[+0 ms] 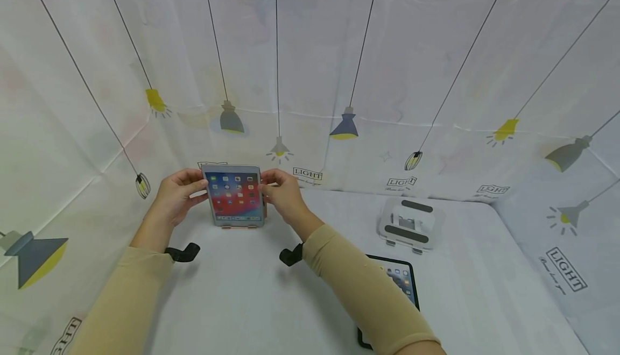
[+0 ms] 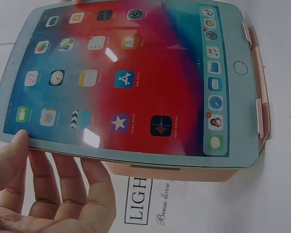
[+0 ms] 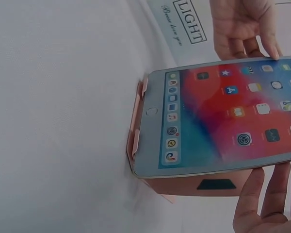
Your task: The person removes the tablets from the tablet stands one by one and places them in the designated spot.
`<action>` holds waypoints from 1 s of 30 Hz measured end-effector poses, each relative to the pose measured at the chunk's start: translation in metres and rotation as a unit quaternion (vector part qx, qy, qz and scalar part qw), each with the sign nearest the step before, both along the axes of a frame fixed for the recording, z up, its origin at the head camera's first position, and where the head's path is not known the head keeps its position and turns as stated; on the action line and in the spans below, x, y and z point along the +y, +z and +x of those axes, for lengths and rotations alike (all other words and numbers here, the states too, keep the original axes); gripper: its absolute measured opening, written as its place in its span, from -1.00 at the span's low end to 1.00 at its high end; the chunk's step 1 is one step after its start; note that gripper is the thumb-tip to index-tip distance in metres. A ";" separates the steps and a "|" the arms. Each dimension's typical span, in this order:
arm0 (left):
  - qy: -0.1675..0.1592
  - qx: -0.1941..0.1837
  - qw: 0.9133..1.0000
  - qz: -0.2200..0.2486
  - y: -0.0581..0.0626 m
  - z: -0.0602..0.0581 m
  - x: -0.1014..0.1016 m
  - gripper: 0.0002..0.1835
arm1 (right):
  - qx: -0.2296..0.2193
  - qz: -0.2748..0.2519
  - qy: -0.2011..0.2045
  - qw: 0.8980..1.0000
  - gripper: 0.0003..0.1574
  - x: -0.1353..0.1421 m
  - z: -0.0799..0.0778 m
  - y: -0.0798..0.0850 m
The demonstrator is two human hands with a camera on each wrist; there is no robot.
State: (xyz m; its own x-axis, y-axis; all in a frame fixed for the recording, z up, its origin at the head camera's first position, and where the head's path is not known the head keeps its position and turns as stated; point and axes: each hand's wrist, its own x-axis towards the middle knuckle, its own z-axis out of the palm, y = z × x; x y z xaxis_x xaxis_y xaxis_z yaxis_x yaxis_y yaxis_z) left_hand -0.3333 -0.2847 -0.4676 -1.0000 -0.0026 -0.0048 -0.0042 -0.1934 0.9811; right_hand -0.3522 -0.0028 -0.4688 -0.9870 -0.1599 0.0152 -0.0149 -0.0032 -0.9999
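Note:
A small white-framed tablet (image 1: 233,196), its screen lit with app icons, leans upright on a pink tablet stand (image 2: 184,174). Two small lips of that stand catch its lower edge beside the home button. My left hand (image 1: 178,192) pinches the left edge near the top, thumb at the front rim and fingers behind. On the opposite edge my right hand (image 1: 286,193) holds the tablet, its thumb at the front. In the right wrist view, fingers (image 3: 274,194) of that hand reach behind the tablet. Most of the stand is hidden behind the tablet.
At the right of the white-covered table (image 1: 232,296) lies a white folding stand (image 1: 406,223) with dark pads. A black-framed tablet (image 1: 404,277) lies nearer, partly hidden under my right forearm. Patterned cloth (image 1: 310,75) hangs close behind the pink stand.

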 end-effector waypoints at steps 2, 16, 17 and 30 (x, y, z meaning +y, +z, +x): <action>0.001 0.003 1.000 0.001 0.001 0.000 0.000 -0.86 | 0.008 0.000 0.002 1.000 -0.81 0.000 0.000 -0.001; 0.011 -0.005 1.000 -0.025 0.012 0.006 0.003 -0.87 | 0.035 0.001 -0.001 0.999 -0.80 0.002 0.003 0.000; 0.011 -0.006 1.000 -0.026 0.012 0.006 0.003 -0.87 | 0.035 0.001 -0.001 0.999 -0.79 0.002 0.003 0.000; 0.005 -0.036 0.995 -0.093 0.018 0.013 0.004 -0.72 | 0.021 -0.011 0.005 1.000 -0.73 0.009 0.007 -0.002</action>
State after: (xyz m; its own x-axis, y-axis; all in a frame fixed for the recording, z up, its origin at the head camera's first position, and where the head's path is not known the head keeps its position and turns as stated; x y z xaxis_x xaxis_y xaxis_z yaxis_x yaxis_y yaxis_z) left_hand -0.3208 -0.2803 -0.4501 -0.9970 -0.0201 -0.0752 -0.0750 -0.0094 0.9971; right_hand -0.3448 0.0057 -0.4711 -0.9838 -0.1689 0.0608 -0.0573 -0.0256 -0.9980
